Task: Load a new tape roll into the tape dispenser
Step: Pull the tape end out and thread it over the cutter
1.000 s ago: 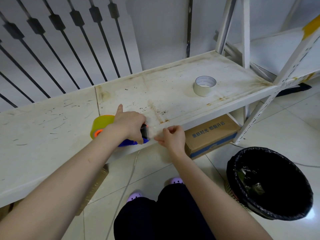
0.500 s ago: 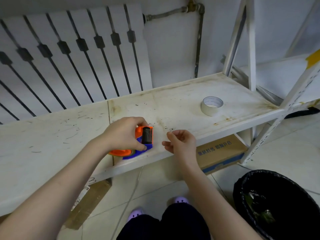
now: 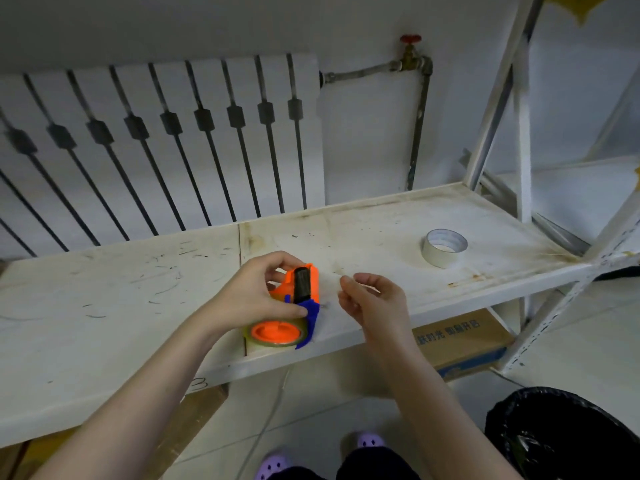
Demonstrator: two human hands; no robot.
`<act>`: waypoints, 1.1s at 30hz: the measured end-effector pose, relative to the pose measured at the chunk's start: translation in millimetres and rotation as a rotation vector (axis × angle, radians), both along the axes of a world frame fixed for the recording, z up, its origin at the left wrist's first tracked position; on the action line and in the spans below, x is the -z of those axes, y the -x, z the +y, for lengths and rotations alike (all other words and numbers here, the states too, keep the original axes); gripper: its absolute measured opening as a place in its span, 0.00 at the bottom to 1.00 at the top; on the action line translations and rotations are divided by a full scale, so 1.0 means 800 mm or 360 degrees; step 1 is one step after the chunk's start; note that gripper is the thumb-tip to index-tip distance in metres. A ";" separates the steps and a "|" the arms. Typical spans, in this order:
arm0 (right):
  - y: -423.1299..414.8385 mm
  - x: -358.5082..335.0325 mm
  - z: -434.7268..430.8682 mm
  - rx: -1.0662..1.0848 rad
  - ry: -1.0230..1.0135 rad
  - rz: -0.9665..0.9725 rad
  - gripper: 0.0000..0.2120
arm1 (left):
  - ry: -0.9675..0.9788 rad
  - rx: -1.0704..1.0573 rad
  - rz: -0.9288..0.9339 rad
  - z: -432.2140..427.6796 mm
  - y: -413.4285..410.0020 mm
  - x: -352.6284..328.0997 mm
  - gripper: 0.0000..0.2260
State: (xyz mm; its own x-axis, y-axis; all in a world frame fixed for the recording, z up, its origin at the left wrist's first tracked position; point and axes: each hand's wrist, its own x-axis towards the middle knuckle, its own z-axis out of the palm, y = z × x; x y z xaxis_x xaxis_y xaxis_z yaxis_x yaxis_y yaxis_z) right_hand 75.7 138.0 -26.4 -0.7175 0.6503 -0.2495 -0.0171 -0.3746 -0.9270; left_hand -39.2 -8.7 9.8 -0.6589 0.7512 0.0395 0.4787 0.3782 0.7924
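An orange and blue tape dispenser [image 3: 297, 299] lies near the front edge of the white shelf [image 3: 381, 237], with a roll of clear yellowish tape [image 3: 277, 336] on its orange hub. My left hand [image 3: 256, 296] grips the dispenser from the left and above. Just right of the dispenser's black roller, my right hand [image 3: 372, 303] hovers with thumb and forefinger pinched together; whether a clear tape end is between them I cannot tell. A second, white tape roll [image 3: 444, 246] lies flat on the shelf at the right.
White shelf uprights [image 3: 498, 91] rise at the right. A radiator [image 3: 166, 140] and pipe with a red valve [image 3: 410, 39] are behind. A cardboard box [image 3: 460, 337] sits under the shelf, a black-lined bin [image 3: 568, 434] on the floor at lower right.
The dispenser has been turned so its orange hub and roll face me. My view has tilted up, showing more wall. My right hand stays pinched just right of the dispenser.
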 end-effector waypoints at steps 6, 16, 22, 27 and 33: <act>0.014 0.001 -0.013 -0.0092 0.0131 0.0003 0.13 | -0.0187 -0.0039 -0.0152 -0.011 0.005 0.006 0.25; 0.044 0.010 -0.023 -0.0193 0.0058 -0.0065 0.17 | -0.0565 -0.0025 -0.0457 -0.022 0.016 0.024 0.26; 0.046 0.011 -0.027 -0.0232 0.0033 -0.0056 0.17 | -0.0611 0.0018 -0.0472 -0.024 0.017 0.025 0.24; 0.047 0.007 -0.027 -0.0194 -0.0348 -0.0129 0.12 | -0.0626 0.0036 -0.0483 -0.024 0.018 0.026 0.26; 0.053 0.015 -0.023 -0.0163 -0.0733 -0.0266 0.14 | -0.0630 0.0013 -0.0479 -0.023 0.020 0.028 0.23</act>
State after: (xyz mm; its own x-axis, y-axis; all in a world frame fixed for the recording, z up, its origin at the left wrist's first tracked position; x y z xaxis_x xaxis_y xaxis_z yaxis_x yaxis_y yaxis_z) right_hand 33.3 119.4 -38.6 -0.7581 0.6484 -0.0698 0.1610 0.0823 -0.9835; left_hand -55.1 -27.3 -12.7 -0.6788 0.7224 0.1317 0.2084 0.0176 0.9779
